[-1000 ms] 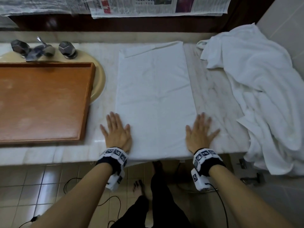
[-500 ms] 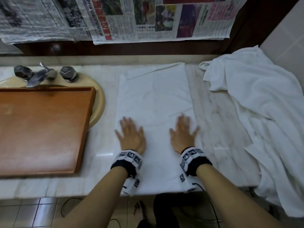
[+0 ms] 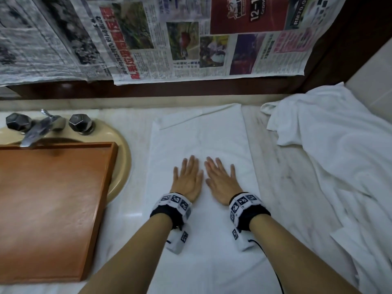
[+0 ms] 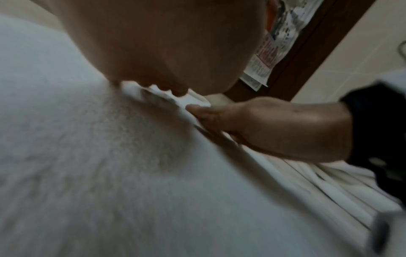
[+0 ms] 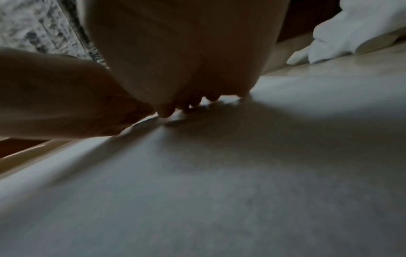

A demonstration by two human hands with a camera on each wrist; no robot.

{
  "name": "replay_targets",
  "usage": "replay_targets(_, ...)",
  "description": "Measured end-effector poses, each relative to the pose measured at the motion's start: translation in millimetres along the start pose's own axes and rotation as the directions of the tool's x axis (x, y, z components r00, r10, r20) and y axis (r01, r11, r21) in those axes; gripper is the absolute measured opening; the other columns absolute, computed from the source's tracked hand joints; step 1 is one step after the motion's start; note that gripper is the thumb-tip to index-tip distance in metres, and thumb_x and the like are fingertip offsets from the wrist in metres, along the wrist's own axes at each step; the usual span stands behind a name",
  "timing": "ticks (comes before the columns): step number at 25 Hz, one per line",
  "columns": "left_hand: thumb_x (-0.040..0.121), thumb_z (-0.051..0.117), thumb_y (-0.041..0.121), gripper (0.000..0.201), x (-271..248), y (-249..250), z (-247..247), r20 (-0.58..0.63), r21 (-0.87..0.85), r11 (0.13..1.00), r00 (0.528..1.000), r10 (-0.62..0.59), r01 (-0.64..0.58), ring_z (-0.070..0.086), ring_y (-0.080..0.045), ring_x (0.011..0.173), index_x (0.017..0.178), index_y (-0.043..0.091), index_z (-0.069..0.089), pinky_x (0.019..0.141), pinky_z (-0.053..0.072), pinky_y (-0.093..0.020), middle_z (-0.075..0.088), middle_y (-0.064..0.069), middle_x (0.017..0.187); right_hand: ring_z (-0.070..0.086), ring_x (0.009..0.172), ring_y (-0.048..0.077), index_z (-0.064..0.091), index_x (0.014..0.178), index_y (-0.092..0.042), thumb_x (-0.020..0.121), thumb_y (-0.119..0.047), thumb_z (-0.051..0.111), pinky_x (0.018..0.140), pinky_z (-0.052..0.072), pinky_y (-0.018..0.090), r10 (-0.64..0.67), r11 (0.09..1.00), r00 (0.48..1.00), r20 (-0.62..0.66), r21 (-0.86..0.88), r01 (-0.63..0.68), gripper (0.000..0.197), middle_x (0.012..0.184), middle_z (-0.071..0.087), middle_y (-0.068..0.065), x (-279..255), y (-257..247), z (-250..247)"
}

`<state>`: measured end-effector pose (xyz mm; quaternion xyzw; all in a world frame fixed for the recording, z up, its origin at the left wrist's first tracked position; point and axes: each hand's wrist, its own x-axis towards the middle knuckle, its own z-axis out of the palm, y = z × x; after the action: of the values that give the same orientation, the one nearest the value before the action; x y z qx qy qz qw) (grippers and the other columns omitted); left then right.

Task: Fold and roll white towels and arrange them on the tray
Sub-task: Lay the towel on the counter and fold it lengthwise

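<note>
A white towel (image 3: 201,136) folded into a long strip lies flat on the marble counter, running from the back wall to the near edge. My left hand (image 3: 187,177) and right hand (image 3: 220,179) press on its middle, side by side, palms down and fingers straight. In the left wrist view the left hand (image 4: 153,52) lies flat on the towel (image 4: 87,173), with the right hand (image 4: 263,128) beside it. The right wrist view shows the right hand (image 5: 186,60) flat on the towel (image 5: 219,191). A wooden tray (image 3: 53,209) sits to the left with nothing on it.
The tray lies over a beige sink (image 3: 123,166) with a chrome tap (image 3: 40,128) behind it. A heap of loose white towels (image 3: 339,166) covers the counter's right side. Newspaper sheets (image 3: 169,39) hang on the back wall. Bare marble (image 3: 275,177) shows between the strip and the heap.
Both hands slid from the towel's near corners forward and inward, and now lie side by side at its middle. The head view has moved closer and tilted up.
</note>
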<state>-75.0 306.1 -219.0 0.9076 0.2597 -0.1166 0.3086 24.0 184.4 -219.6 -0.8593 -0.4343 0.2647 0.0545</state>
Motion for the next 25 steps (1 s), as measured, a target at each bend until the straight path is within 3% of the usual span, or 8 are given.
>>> replay_targets(2,0.104,0.009,0.041,0.057,15,-27,-12,-0.078,0.018,0.982,0.980,-0.185,0.187,-0.019,-0.015,0.147,0.154,0.020,-0.009,0.119,-0.012,-0.045,-0.020,0.004,0.160,-0.019,0.147,0.014,-0.010,0.154,-0.018,0.104,-0.037,0.020,0.116,-0.008,0.058,0.199,0.980,0.979,-0.039,0.037,-0.198,0.061,0.159,-0.023,-0.005,8,28,-5)
replay_targets(4,0.104,0.011,0.042,0.061,23,-49,-30,-0.175,-0.083,0.881,0.864,-0.472,0.465,-0.020,-0.019,0.147,0.154,0.015,-0.011,0.119,-0.011,-0.049,-0.021,-0.002,0.160,-0.022,0.146,0.017,-0.015,0.152,-0.013,0.103,-0.043,0.018,0.113,-0.011,0.060,0.500,0.865,0.865,-0.047,0.087,-0.495,0.066,0.158,-0.026,0.001,11,45,-18)
replay_targets(5,0.104,0.012,0.041,0.061,27,-49,-35,-0.177,-0.094,0.888,0.870,-0.460,0.450,-0.019,-0.021,0.147,0.154,0.013,-0.010,0.119,-0.011,-0.050,-0.020,-0.004,0.160,-0.022,0.146,0.019,-0.016,0.152,-0.012,0.103,-0.044,0.018,0.113,-0.012,0.060,0.520,0.852,0.853,-0.040,0.093,-0.515,0.068,0.158,-0.027,0.002,14,43,-21)
replay_targets(8,0.105,0.016,0.036,0.058,35,-32,-25,-0.128,0.052,0.988,0.982,-0.137,0.145,-0.016,-0.020,0.148,0.155,0.017,-0.006,0.119,-0.010,-0.047,-0.017,0.001,0.161,-0.025,0.145,0.018,-0.016,0.152,-0.020,0.104,-0.042,0.018,0.115,-0.010,0.059,0.250,0.968,0.967,-0.058,0.002,-0.250,0.063,0.158,-0.028,-0.005,23,28,-16)
replay_targets(17,0.104,0.023,0.035,0.061,-9,-24,-9,-0.076,0.076,0.989,0.990,-0.117,0.123,-0.019,-0.016,0.147,0.154,0.020,-0.009,0.118,-0.013,-0.042,-0.021,0.006,0.158,-0.024,0.145,0.016,-0.013,0.153,-0.020,0.103,-0.035,0.026,0.114,-0.013,0.057,0.250,0.968,0.967,-0.053,0.051,-0.248,0.064,0.157,-0.028,-0.008,-13,15,2)
replay_targets(21,0.105,0.017,0.039,0.056,29,4,-10,0.007,0.002,0.993,0.993,0.115,-0.115,-0.015,-0.013,0.148,0.155,0.022,-0.002,0.116,-0.014,-0.035,-0.013,0.007,0.160,-0.018,0.147,0.016,-0.004,0.155,-0.021,0.104,-0.029,0.026,0.116,-0.010,0.056,0.040,0.999,0.998,-0.055,0.032,-0.038,0.059,0.160,-0.019,-0.007,23,2,-15)
replay_targets(23,0.105,0.014,0.040,0.056,49,-16,-20,-0.004,0.085,0.995,0.999,0.047,-0.047,-0.016,-0.013,0.148,0.155,0.023,-0.003,0.117,-0.014,-0.037,-0.015,0.005,0.161,-0.018,0.147,0.013,-0.007,0.154,-0.024,0.104,-0.039,0.024,0.117,-0.011,0.053,0.029,1.000,0.999,-0.024,0.013,-0.028,0.061,0.159,-0.021,-0.009,40,23,-24)
replay_targets(25,0.104,0.014,0.040,0.058,57,-41,-33,-0.130,0.068,0.971,0.967,-0.219,0.229,-0.017,-0.016,0.148,0.155,0.020,-0.006,0.119,-0.012,-0.042,-0.018,0.001,0.161,-0.023,0.146,0.013,-0.013,0.153,-0.024,0.102,-0.048,0.023,0.115,-0.013,0.053,0.233,0.972,0.972,-0.017,0.032,-0.232,0.066,0.157,-0.027,-0.006,45,48,-29)
